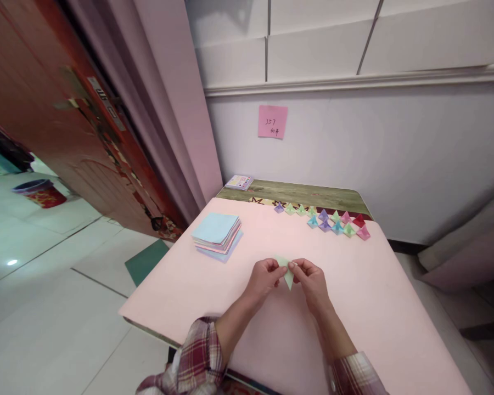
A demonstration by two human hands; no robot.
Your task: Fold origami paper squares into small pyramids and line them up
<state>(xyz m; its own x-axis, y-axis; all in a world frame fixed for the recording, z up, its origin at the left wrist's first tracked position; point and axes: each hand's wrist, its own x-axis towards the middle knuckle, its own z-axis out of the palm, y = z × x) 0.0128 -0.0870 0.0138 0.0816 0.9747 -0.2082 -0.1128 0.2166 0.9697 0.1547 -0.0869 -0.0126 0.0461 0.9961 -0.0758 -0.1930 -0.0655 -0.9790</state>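
Note:
A small pale green folded paper (288, 280) is pinched between my two hands over the middle of the table, its pointed end toward me. My left hand (265, 278) is closed on its left side, thumb on top. On the right side, my right hand (312, 280) grips it the same way. Fingertips hide part of its folds. To the left lies a stack of square coloured paper (216, 228), light blue on top. Beyond my hands, folded paper pieces (337, 227) in purple, green, blue, pink and red stand in two rows.
The pink-covered table (168, 285) has a wood-patterned far strip. A small packet (239, 182) lies at its back left corner. A pink note (272, 122) sticks to the wall. A red door (45, 71) and a bin (41, 193) are on the left.

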